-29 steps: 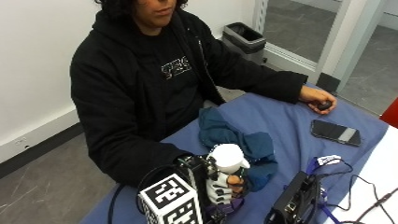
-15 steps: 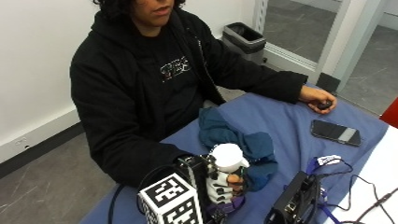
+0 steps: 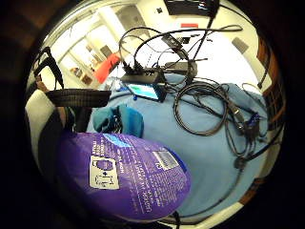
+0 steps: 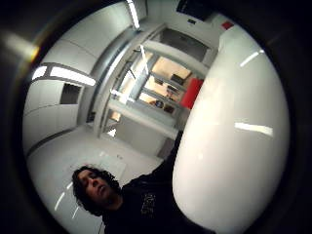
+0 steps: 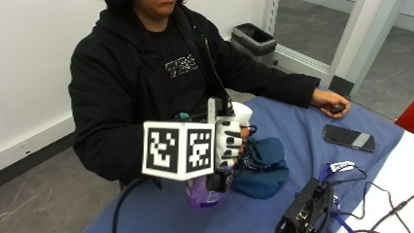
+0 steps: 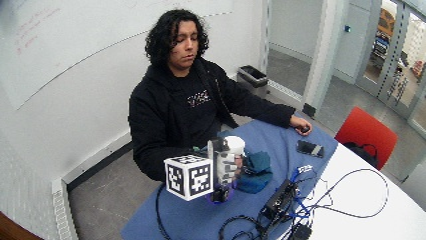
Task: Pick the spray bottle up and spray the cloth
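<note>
My gloved right hand (image 5: 230,141) grips the spray bottle (image 5: 240,112) upright near the table's front edge, fingers wrapped round its neck. The bottle has a white top (image 4: 234,136) and a purple base (image 3: 124,176). In the outside view the purple base (image 5: 199,196) shows below the hand. The crumpled teal cloth (image 5: 262,162) lies on the blue table (image 5: 298,131) right beside the bottle, on the side away from the person. It shows again in the little-finger palm view, the cloth (image 3: 119,119) just past the bottle's base. The wide view shows hand (image 6: 226,167) and cloth (image 6: 256,170) side by side.
A black phone (image 5: 349,137) lies further along the table, near the person's bare left hand (image 5: 330,102). A black box (image 5: 307,213) and tangled cables (image 3: 205,109) sit beyond the cloth. A bin (image 5: 255,41) stands on the floor behind.
My hand has risen with the spray bottle in it; the white top now stands higher, beside the cloth. The cloth, phone and bare hand have stayed put.
</note>
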Demonstrator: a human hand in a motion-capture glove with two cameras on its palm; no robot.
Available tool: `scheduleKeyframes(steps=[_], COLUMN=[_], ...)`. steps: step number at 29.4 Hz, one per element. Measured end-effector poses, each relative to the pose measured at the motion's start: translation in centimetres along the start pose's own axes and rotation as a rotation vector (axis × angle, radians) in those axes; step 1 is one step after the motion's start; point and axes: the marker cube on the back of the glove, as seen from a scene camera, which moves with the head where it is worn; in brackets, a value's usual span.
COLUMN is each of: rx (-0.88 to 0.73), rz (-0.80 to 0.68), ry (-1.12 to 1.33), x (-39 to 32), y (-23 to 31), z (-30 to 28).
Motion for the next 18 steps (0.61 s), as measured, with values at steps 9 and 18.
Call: scheduleKeyframes(steps=[9,18], rx=[-0.505,-0.747], rz=[0.155,0.198], ry=[0.516,0.842], x=[-3.1,-3.2], y=[0.3,1.8], z=[2.4,6.5])
